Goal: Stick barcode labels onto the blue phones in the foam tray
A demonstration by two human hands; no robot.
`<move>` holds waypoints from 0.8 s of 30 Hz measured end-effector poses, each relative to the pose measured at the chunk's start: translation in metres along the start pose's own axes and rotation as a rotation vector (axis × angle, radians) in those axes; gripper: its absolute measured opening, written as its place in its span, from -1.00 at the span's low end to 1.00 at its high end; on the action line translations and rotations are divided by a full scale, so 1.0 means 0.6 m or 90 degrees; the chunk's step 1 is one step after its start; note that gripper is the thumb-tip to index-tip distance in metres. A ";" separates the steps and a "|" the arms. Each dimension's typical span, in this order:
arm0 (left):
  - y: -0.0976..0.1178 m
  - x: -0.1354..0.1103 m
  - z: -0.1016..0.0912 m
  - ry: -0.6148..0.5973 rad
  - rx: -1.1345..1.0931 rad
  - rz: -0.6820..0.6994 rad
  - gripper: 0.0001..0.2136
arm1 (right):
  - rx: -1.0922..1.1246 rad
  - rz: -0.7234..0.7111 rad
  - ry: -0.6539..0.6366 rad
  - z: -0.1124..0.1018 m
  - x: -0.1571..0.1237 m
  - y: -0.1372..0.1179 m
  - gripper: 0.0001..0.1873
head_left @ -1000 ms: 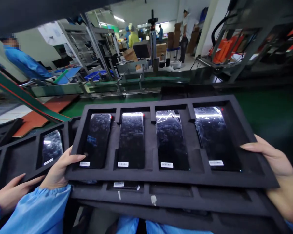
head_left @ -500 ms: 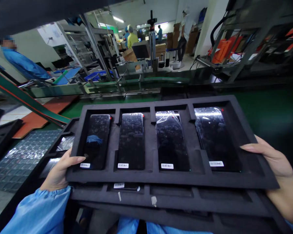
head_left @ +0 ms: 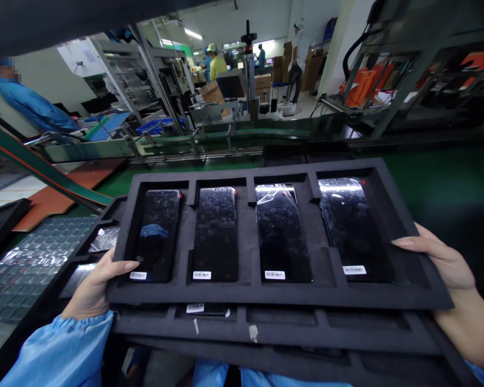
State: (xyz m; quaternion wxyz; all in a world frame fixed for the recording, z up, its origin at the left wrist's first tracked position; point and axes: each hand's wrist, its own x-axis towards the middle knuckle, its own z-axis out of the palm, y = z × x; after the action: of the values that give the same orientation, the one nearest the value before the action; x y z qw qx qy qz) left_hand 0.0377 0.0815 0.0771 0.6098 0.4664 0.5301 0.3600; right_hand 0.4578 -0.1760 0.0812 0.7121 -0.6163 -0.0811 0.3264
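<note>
I hold a black foam tray (head_left: 250,293) by its two short ends. My left hand (head_left: 92,287) grips the left end, thumb on top beside the leftmost phone (head_left: 155,236). My right hand (head_left: 447,269) grips the right end, thumb lying on the rim near the rightmost phone (head_left: 353,228). Several dark phones lie side by side in the tray's slots, each with a small white label at its near end. The tray sits on a stack of more black foam trays (head_left: 282,333); one slot below shows a labelled phone (head_left: 205,309).
A green conveyor belt (head_left: 435,183) runs behind the tray. At left lie a ribbed clear sheet (head_left: 28,263), another foam tray (head_left: 92,236) and an orange board (head_left: 64,191). A person in blue (head_left: 32,105) stands at far left; other workers and machine frames are farther back.
A second person's hand and the foam tray with a phone at the lower left have gone, uncovering the ribbed clear sheet. The held tray has shifted slightly left; both hands keep their grip.
</note>
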 end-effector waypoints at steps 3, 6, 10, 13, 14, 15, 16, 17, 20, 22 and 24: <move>0.002 -0.002 0.002 0.001 -0.002 -0.002 -0.49 | 0.005 0.007 0.006 -0.001 0.002 -0.001 -0.37; 0.003 -0.004 0.002 -0.003 -0.002 -0.006 -0.49 | 0.007 0.011 0.009 0.001 0.002 -0.004 -0.35; 0.004 -0.005 0.003 0.003 0.004 -0.006 -0.47 | 0.000 0.020 0.013 0.005 0.003 -0.006 -0.33; 0.005 -0.007 0.007 0.006 -0.005 0.003 -0.47 | -0.006 0.013 0.008 0.004 0.004 -0.004 -0.34; 0.006 -0.008 0.009 0.006 -0.009 0.005 -0.46 | -0.007 0.008 0.004 0.002 0.004 -0.003 -0.34; 0.007 -0.009 0.010 0.007 -0.012 0.006 -0.45 | -0.009 0.005 0.000 0.001 0.004 -0.002 -0.34; 0.007 -0.010 0.011 0.007 -0.014 0.005 -0.44 | -0.010 0.003 -0.001 0.000 0.004 -0.001 -0.35; 0.008 -0.011 0.012 0.007 -0.016 0.003 -0.42 | -0.010 0.002 -0.003 -0.001 0.004 0.000 -0.35; 0.010 -0.013 0.014 0.000 -0.024 -0.001 -0.41 | -0.008 0.001 -0.006 0.001 0.004 0.001 -0.33; 0.010 -0.013 0.014 -0.012 -0.025 0.002 -0.42 | -0.006 0.003 -0.005 0.004 0.003 -0.002 -0.29; 0.009 -0.012 0.012 -0.022 -0.028 0.004 -0.43 | -0.003 0.004 0.000 0.004 0.002 -0.006 -0.26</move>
State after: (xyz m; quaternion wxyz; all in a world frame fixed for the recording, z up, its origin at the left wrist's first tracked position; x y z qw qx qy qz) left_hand 0.0438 0.0753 0.0846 0.6279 0.4608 0.5100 0.3651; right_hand 0.4586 -0.1734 0.0848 0.7098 -0.6181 -0.0796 0.3282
